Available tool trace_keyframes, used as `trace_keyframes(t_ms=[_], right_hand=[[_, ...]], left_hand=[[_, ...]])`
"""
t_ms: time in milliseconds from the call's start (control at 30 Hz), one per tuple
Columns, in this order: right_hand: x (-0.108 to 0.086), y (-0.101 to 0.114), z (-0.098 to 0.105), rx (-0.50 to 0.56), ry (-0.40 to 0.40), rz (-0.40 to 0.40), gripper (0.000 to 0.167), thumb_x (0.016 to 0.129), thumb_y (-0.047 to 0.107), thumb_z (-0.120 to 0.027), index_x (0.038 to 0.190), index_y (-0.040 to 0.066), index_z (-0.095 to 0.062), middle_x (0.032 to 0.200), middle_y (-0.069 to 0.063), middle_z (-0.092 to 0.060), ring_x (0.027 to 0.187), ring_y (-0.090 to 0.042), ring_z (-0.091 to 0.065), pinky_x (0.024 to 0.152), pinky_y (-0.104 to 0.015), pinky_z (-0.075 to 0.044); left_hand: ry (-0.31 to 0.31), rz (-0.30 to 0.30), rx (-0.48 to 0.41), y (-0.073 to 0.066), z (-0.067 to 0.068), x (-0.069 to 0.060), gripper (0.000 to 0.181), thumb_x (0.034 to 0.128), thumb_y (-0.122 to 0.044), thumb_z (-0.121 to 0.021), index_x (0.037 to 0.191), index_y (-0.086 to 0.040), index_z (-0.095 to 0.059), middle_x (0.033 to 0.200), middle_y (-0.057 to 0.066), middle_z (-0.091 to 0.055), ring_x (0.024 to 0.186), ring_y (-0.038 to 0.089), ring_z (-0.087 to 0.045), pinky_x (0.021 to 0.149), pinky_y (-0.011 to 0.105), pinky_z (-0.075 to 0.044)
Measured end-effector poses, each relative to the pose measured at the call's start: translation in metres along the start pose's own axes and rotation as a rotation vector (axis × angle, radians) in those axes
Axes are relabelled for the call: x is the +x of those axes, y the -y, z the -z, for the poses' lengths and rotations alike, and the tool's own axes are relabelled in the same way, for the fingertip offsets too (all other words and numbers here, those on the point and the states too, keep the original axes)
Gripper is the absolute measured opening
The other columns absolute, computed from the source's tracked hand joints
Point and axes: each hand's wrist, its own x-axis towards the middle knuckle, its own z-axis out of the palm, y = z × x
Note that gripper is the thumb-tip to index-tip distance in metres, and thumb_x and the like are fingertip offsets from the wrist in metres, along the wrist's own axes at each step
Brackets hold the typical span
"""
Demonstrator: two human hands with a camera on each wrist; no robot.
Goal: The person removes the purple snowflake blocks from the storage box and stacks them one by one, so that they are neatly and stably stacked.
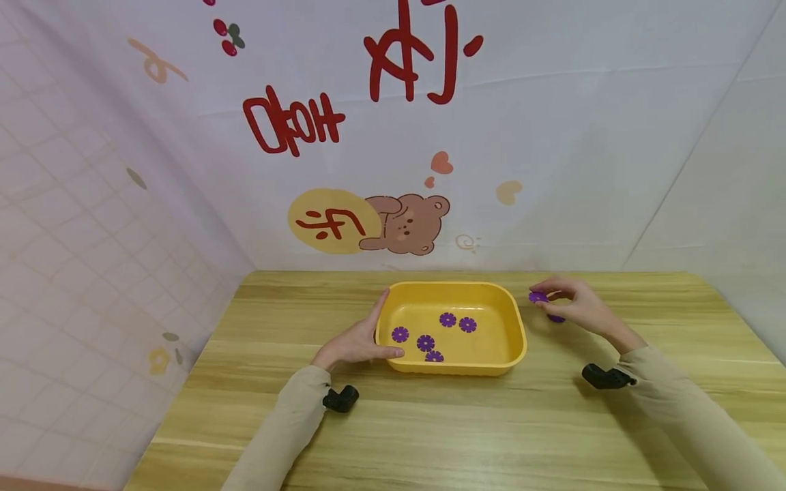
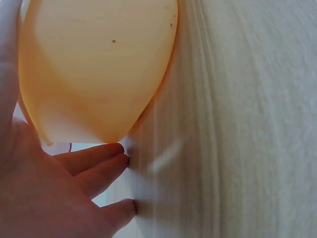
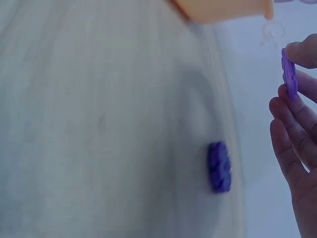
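Note:
A yellow basin (image 1: pixel 454 369) stands on the table with several purple notched discs (image 1: pixel 468 324) lying flat in it. My left hand (image 1: pixel 356 342) grips the basin's left end, thumb over the near rim; in the left wrist view its fingers (image 2: pixel 101 173) lie against the outer wall (image 2: pixel 99 74). To the right of the basin my right hand (image 1: pixel 580 307) pinches one purple disc (image 1: pixel 537 297) between thumb and fingers, raised above the table. Below that hand more purple discs (image 1: pixel 556 318) rest on the table, appearing as a small stack (image 3: pixel 219 167) in the right wrist view.
The wooden table (image 1: pixel 467 436) meets a printed cloth backdrop (image 1: pixel 571 136) just behind the basin. Another cloth with a grid pattern (image 1: pixel 80 225) hangs at the left. Black devices (image 1: pixel 340 399) are fixed at both wrists.

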Motion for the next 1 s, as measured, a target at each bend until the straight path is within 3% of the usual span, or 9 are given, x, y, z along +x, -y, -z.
trace_keyframes(t_ms=[233, 433, 1000], right_hand=[[-0.017, -0.020, 0.008, 0.066, -0.008, -0.024, 0.028, 0.084, -0.012, -0.066, 0.112, -0.016, -0.062, 0.107, -0.029, -0.063, 0.095, -0.007, -0.062, 0.082, -0.018, -0.050], [-0.029, -0.030, 0.012, 0.070, 0.002, -0.052, 0.028, 0.084, -0.012, -0.066, 0.111, -0.017, -0.061, 0.109, -0.033, -0.060, 0.098, -0.006, -0.061, 0.085, -0.016, -0.047], [-0.039, -0.037, 0.013, -0.085, 0.012, -0.104, 0.033, 0.083, -0.006, -0.071, 0.115, -0.009, -0.064, 0.110, -0.025, -0.064, 0.095, -0.014, -0.062, 0.080, -0.014, -0.048]], left_hand=[[-0.002, -0.005, 0.003, -0.001, -0.001, 0.002, 0.119, 0.0820, -0.029, -0.079, 0.154, -0.025, 0.016, 0.139, 0.018, -0.045, 0.093, 0.017, -0.062, 0.103, 0.038, -0.038], [-0.008, 0.013, 0.007, 0.000, -0.002, 0.001, 0.119, 0.0814, -0.028, -0.080, 0.154, -0.027, 0.015, 0.146, 0.018, -0.037, 0.099, 0.017, -0.060, 0.106, 0.038, -0.035], [-0.001, -0.009, -0.016, 0.002, -0.001, 0.001, 0.119, 0.0820, -0.026, -0.079, 0.154, -0.024, 0.015, 0.143, 0.018, -0.039, 0.094, 0.017, -0.062, 0.103, 0.038, -0.039]])
